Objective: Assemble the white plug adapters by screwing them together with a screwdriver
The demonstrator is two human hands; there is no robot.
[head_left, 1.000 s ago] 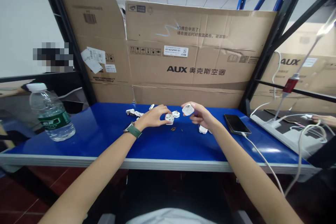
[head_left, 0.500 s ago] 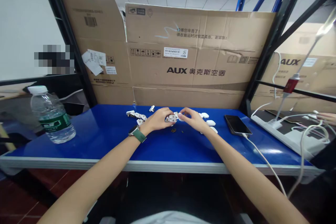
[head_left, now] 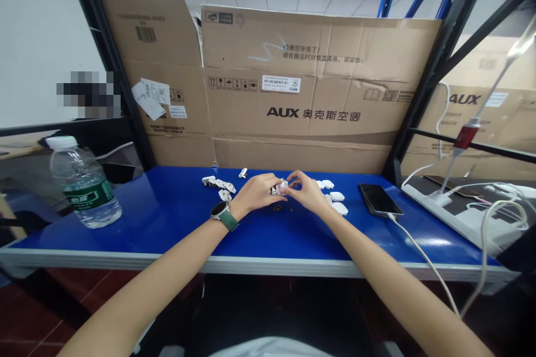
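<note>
Over the middle of the table, a small white plastic piece [head_left: 278,187], plug-like with metal parts, is pinched between the thumb and fingers of my left hand [head_left: 258,194]. My right hand [head_left: 307,192] has its fingertips closed against the right side of this same piece; its exact shape is partly hidden by the fingers. Just below on the table lie several tiny dark-and-brass bits [head_left: 277,208], perhaps screws. Left of my hands sit several white pieces with metal parts [head_left: 220,184] and a single white plug-like piece [head_left: 243,173]. Smooth white covers [head_left: 337,196] lie right of my right hand.
The blue table [head_left: 176,223] ends at a cardboard panel [head_left: 301,150] behind. A water bottle [head_left: 86,189] stands at the left. On the right are a phone [head_left: 380,199] on a white cable [head_left: 422,259] and a power strip [head_left: 452,220].
The white piece has been turned and tilted in my left hand, which has rotated slightly at the wrist. My right fingertips have shifted slightly around its right side.
</note>
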